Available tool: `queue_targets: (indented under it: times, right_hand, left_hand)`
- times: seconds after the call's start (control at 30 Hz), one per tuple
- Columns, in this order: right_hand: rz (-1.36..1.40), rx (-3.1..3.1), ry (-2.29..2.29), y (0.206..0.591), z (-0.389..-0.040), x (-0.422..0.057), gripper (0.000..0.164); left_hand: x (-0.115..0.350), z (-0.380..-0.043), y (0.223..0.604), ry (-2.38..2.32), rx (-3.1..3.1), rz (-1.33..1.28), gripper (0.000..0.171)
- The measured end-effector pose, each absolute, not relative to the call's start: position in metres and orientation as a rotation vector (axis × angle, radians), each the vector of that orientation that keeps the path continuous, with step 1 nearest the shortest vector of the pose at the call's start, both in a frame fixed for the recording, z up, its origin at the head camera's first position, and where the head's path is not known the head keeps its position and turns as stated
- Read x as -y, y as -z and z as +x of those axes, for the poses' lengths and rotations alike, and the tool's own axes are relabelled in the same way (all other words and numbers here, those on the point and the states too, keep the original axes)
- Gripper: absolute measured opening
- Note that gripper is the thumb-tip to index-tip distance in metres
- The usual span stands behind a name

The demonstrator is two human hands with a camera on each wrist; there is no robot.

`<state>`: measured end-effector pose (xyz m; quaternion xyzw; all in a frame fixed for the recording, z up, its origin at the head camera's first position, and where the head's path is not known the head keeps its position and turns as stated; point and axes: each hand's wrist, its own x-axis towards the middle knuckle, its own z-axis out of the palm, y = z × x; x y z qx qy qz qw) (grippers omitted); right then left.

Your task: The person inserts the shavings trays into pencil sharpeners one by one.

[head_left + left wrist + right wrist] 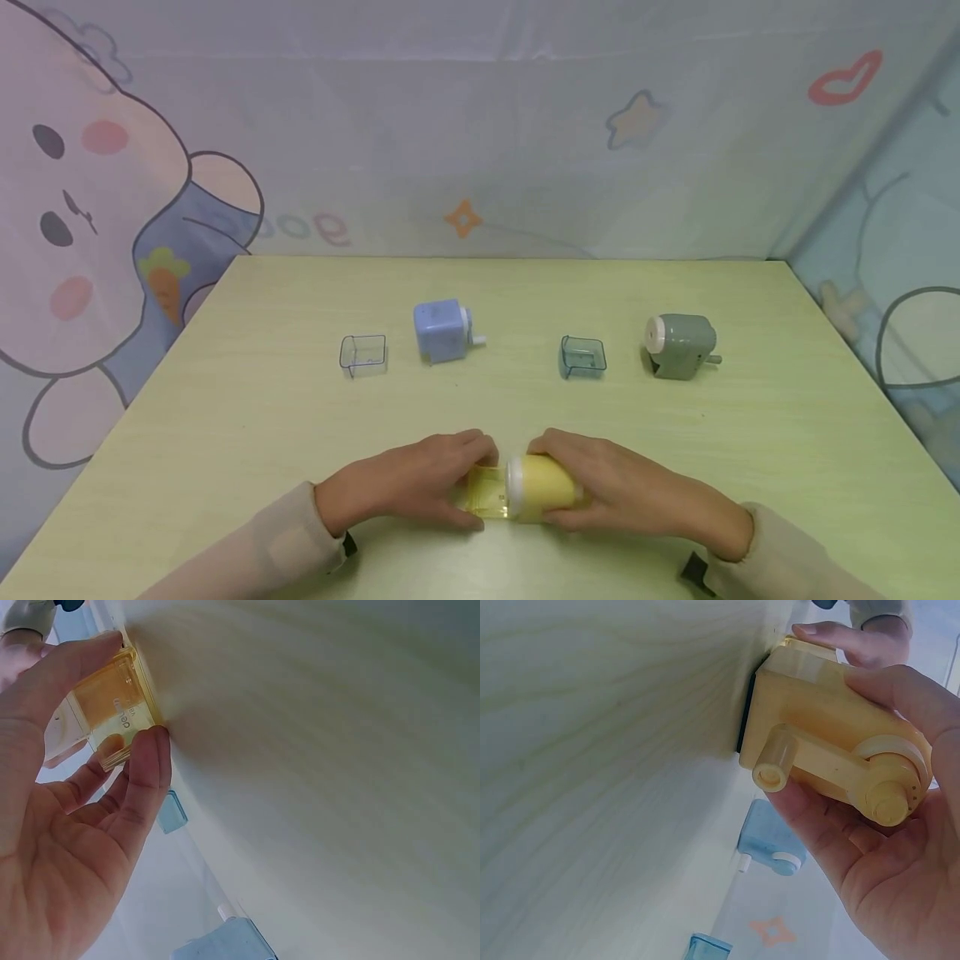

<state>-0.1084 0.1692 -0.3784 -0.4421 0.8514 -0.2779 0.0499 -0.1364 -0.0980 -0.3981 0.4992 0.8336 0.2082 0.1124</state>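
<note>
A yellow crank pencil sharpener (546,488) stands on the table close to the person. My right hand (611,483) grips its body from the right, thumb on the near side and fingers on the far side; its crank handle (832,769) shows in the right wrist view. My left hand (423,479) pinches a clear yellow shavings drawer (489,493) between thumb and fingers. That drawer lies up against the sharpener's white-rimmed front, in line with it. How far it sits inside cannot be told.
Farther back are a blue sharpener (440,332) and a grey-green sharpener (681,346), both with side cranks. A clear bluish drawer (363,354) lies left of the blue one, a clear greenish drawer (582,357) left of the grey-green one. A printed cloth (525,150) hangs behind the table.
</note>
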Motion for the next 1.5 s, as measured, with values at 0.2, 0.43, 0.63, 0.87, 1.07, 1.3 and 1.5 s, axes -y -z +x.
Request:
queue_targets:
  times: [0.2,0.43,0.63,0.87,1.07,1.3,1.5]
  right_hand:
    - [-1.359,-2.592,0.848,0.379,-0.109,-0.169,0.048]
    - [-1.339,-2.587,0.853,0.379,-0.108,-0.169,0.048]
    - [-1.339,-2.585,0.867,0.379,-0.108,-0.169,0.049]
    - [-1.358,-2.587,0.866,0.380,-0.108,-0.169,0.049]
    - [-1.380,-2.591,0.865,0.380,-0.108,-0.170,0.049]
    - [-1.386,-2.586,0.871,0.380,-0.109,-0.170,0.049]
    - [-1.382,-2.589,0.869,0.381,-0.108,-0.170,0.049]
  left_hand:
    - [0.094,-0.135,0.397,-0.608,-2.435,1.462,0.050]
    - [0.088,-0.133,0.397,-0.595,-2.446,1.466,0.052]
    - [0.086,-0.132,0.397,-0.574,-2.463,1.469,0.053]
    - [0.087,-0.131,0.396,-0.558,-2.465,1.471,0.053]
    - [0.086,-0.132,0.397,-0.555,-2.472,1.500,0.053]
    - [0.084,-0.132,0.397,-0.555,-2.485,1.525,0.052]
    - [0.081,-0.131,0.397,-0.543,-2.501,1.516,0.052]
